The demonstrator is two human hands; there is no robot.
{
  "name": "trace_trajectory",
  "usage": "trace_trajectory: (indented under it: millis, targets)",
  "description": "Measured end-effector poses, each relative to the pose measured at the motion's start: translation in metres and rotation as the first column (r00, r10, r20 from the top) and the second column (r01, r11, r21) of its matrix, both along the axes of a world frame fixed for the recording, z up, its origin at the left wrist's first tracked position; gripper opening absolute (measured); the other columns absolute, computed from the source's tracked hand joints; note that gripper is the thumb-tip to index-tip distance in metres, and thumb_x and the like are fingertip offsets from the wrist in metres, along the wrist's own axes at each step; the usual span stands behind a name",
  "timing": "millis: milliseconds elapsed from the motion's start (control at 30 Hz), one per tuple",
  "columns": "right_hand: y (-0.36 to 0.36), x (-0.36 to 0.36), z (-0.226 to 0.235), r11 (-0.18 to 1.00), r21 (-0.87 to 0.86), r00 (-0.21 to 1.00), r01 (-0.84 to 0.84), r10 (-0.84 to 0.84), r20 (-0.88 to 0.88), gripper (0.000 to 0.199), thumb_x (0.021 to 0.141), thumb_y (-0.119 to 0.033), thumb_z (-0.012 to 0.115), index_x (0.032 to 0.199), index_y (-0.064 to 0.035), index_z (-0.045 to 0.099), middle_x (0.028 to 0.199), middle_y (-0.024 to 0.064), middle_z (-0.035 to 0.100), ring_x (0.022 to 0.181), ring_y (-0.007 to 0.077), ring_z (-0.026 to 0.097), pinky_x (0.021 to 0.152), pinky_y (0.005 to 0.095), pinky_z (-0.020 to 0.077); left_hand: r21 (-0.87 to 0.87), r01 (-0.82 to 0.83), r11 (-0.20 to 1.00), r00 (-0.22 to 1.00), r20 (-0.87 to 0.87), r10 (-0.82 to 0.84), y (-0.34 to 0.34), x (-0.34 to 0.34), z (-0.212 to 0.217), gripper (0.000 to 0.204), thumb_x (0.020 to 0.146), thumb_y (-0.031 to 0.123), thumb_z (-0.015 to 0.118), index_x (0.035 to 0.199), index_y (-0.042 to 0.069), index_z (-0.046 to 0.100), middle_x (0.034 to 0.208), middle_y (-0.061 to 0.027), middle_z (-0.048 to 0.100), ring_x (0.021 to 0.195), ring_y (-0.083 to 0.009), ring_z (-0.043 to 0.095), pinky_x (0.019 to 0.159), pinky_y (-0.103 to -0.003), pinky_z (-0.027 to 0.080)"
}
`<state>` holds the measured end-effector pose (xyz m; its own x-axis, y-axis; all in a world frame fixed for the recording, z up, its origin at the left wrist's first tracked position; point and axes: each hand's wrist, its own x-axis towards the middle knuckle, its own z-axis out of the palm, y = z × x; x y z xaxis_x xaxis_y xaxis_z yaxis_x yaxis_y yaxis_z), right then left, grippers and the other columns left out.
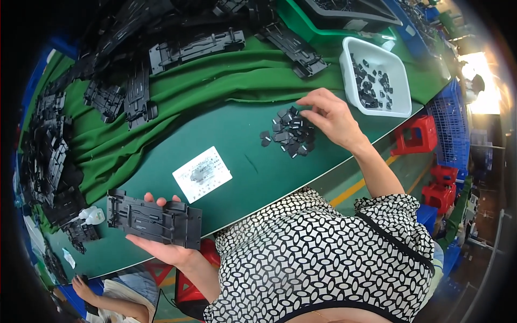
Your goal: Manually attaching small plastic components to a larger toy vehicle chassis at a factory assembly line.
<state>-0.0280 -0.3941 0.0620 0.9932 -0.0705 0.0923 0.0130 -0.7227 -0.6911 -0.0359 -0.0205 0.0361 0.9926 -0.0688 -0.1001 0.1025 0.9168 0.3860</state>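
Note:
My left hand [161, 251] holds a black plastic chassis plate [153, 219] from below, its thumb and fingers showing along the plate's edges. The plate is a long moulded piece with ribs and raised bars, tilted slightly over the table's near left part. My right hand [331, 116] is at the upper right edge of a pile of small black plastic pieces [291, 132]. Its thumb and forefinger are apart, with no piece visible between them. Between the two hands lies a white card [202, 175] with a dark smudge in its middle.
A white tub [401, 81] of small black pieces stands at the right, beside a green crate [301, 24]. Several chassis plates [196, 49] lie on rumpled green cloth [231, 75]. A small white bottle [92, 215] is at the left. Another person's hand [83, 289] shows at lower left.

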Motion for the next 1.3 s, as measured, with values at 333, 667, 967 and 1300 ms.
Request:
trace_trajectory:
  millis: [333,667,967,1300]
  targets:
    - [0.0,0.004,-0.013,0.999,-0.031,0.999,-0.03,0.029,-0.03,0.016,0.08,-0.004,0.065,0.094,-0.0001,0.062,0.085,0.006,0.054,0.067,0.0127,0.053,0.06,0.027,0.0443,0.054,-0.016,0.998,0.999,-0.041,0.018,-0.003,0.004,-0.003,0.072,0.091,0.058,0.03,0.133,-0.001,0.031,0.128,-0.0137,0.045,0.103,-0.0266,0.053,0.101,-0.053,0.034]
    - [0.011,0.008,0.007,0.937,0.327,0.978,0.123,-0.059,-0.199,0.015,0.083,-0.002,0.063,0.096,0.0002,0.054,0.082,0.0016,0.058,0.073,0.0056,0.054,0.063,0.0209,0.0451,0.083,-0.027,0.996,0.998,-0.048,0.032,-0.003,0.006,-0.009,0.076,0.09,0.061,0.031,0.134,-0.001,0.031,0.127,-0.0125,0.045,0.104,-0.0269,0.052,0.102,-0.052,0.032]
    - [0.079,0.016,0.013,0.702,0.711,0.92,0.051,0.244,-0.306,0.013,0.084,-0.003,0.063,0.096,0.0016,0.06,0.085,0.0016,0.061,0.073,0.0044,0.056,0.065,0.0175,0.0465,0.021,-0.042,0.999,0.998,-0.048,0.043,-0.004,0.004,-0.012,0.078,0.087,0.067,0.026,0.135,0.006,0.033,0.128,-0.0157,0.046,0.102,-0.0291,0.054,0.098,-0.056,0.036]
    - [0.127,0.024,0.013,0.713,0.701,0.83,-0.021,0.403,-0.385,0.019,0.085,-0.002,0.062,0.103,0.0008,0.061,0.085,0.0007,0.06,0.076,0.0056,0.057,0.068,0.0186,0.047,-0.056,-0.108,0.993,0.992,-0.075,0.104,-0.007,-0.001,-0.017,0.086,0.082,0.075,0.022,0.134,0.007,0.032,0.122,-0.0207,0.048,0.097,-0.0337,0.057,0.089,-0.054,0.044]
